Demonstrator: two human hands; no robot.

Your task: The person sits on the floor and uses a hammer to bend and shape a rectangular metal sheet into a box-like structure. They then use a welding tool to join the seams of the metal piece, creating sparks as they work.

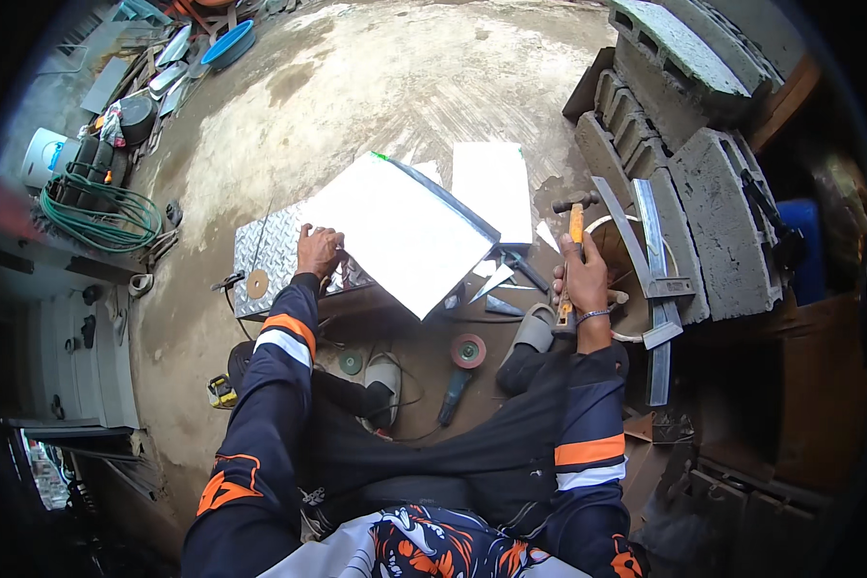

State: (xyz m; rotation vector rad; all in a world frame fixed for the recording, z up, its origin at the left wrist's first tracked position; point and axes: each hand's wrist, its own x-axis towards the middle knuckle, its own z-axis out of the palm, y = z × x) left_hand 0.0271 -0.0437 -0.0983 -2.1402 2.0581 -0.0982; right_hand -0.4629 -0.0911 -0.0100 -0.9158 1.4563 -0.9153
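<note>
My right hand is closed around the yellow-orange handle of a hammer, its dark head pointing away from me. A large, brightly lit white sheet with a dark, straight strip along its far right edge lies slantwise in front of me. My left hand is at the sheet's left edge, fingers bent over it. Under the sheet and this hand is a diamond-pattern metal plate. What the left fingertips do beneath the edge is partly hidden.
An angle grinder lies between my feet, near a green disc. Another white sheet lies beyond. At right are a bucket, metal squares and concrete blocks. A coiled green hose lies left.
</note>
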